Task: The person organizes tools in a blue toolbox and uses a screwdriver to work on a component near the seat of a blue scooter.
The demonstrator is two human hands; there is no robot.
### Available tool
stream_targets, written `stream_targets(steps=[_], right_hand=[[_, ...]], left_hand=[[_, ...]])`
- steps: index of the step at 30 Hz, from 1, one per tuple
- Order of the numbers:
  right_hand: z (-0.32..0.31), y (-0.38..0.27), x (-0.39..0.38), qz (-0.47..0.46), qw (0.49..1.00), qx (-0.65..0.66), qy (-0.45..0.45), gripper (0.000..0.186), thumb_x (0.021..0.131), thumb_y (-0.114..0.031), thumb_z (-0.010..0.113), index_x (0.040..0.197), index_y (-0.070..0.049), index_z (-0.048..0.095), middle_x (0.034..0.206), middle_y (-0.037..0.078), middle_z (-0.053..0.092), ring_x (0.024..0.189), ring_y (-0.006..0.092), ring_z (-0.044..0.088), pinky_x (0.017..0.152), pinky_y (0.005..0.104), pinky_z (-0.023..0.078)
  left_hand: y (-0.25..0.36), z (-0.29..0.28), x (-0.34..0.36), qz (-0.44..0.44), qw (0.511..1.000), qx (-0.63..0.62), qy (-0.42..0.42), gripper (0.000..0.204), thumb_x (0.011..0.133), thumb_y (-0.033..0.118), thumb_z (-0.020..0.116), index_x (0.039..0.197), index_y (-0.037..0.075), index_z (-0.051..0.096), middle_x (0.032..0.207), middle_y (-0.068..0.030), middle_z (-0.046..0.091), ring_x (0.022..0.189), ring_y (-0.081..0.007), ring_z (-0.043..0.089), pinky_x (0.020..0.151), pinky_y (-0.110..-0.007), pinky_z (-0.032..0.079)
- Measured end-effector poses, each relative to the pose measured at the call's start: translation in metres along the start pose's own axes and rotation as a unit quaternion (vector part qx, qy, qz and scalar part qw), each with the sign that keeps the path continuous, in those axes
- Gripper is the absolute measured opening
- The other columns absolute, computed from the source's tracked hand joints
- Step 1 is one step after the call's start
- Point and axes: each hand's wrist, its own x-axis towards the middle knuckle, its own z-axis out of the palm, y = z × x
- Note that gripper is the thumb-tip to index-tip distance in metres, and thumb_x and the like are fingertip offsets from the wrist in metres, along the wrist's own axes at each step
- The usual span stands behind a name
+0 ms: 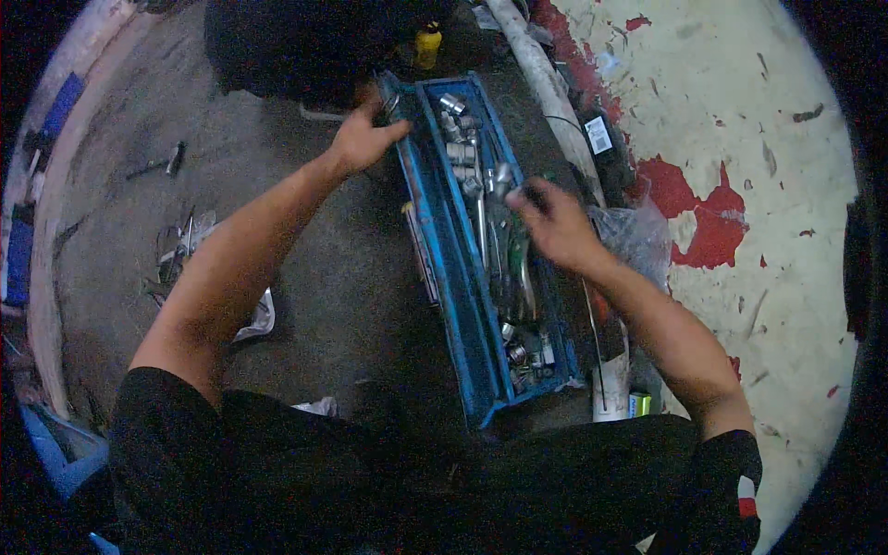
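Observation:
A long, worn blue metal toolbox [480, 389] lies lengthwise before me, holding several sockets [460, 153], long handles and small fittings. My left hand [365, 134] grips its upper left edge, thumb over the rim, fingertips blurred and partly hidden. My right hand [550, 222] is over the box's right side, fingers closed on a shiny metal socket piece [504, 176]; whether a handle is attached, I cannot tell.
A small yellow bottle [427, 44] stands beyond the box. A tool [171, 162] and loose metal items [180, 240] lie to the left. A pale pipe-like bar [518, 32], a plastic bag [638, 240] and red-patched cream flooring [768, 259] are at the right.

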Motion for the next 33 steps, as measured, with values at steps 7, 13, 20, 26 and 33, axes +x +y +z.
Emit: stream_targets(steps=[7,13,20,26,33], right_hand=[[-0.041,0.036,0.049,0.023,0.991,0.016,0.129,0.055,0.087,-0.041,0.052,0.110,0.010,0.052,0.105,0.023,0.059,0.102,0.0274,0.055,0.090,0.0330,0.039],[-0.014,0.037,0.081,0.063,0.995,-0.057,0.054,0.041,0.083,-0.033,0.058,0.102,0.004,0.060,0.095,0.025,0.061,0.092,0.0353,0.059,0.082,0.0399,0.044],[0.022,0.048,0.103,0.071,0.992,0.083,0.071,0.036,0.076,-0.023,0.065,0.101,0.003,0.060,0.094,0.025,0.061,0.091,0.0378,0.059,0.081,0.0415,0.046],[-0.004,0.031,0.071,-0.037,0.991,-0.117,0.057,0.042,0.070,-0.025,0.069,0.100,0.003,0.061,0.093,0.023,0.062,0.088,0.0375,0.060,0.083,0.0404,0.046],[-0.028,0.000,0.001,0.034,0.909,-0.295,-0.294,0.055,0.070,-0.047,0.067,0.086,0.005,0.062,0.085,0.025,0.062,0.080,0.0384,0.061,0.073,0.0445,0.049]], left_hand=[[0.036,0.013,-0.004,-0.030,0.999,0.027,-0.011,0.053,0.077,0.041,0.062,0.113,0.003,0.055,0.108,-0.0156,0.060,0.100,-0.0280,0.057,0.090,-0.036,0.042],[0.030,0.007,-0.001,-0.051,0.990,0.131,0.021,0.054,0.077,0.042,0.062,0.113,0.002,0.055,0.110,-0.0146,0.060,0.101,-0.0262,0.056,0.090,-0.036,0.042],[0.027,0.013,-0.004,-0.123,0.989,-0.064,-0.053,0.054,0.076,0.038,0.064,0.116,0.003,0.052,0.106,-0.0137,0.061,0.098,-0.0238,0.057,0.087,-0.034,0.043],[0.028,0.014,-0.006,-0.059,0.996,-0.052,-0.028,0.053,0.076,0.037,0.065,0.114,0.004,0.053,0.105,-0.0127,0.061,0.095,-0.0235,0.058,0.086,-0.034,0.043],[0.040,0.009,-0.010,-0.041,0.999,0.010,0.009,0.042,0.077,0.032,0.063,0.105,0.001,0.058,0.099,-0.0119,0.063,0.091,-0.0206,0.058,0.084,-0.033,0.044]])
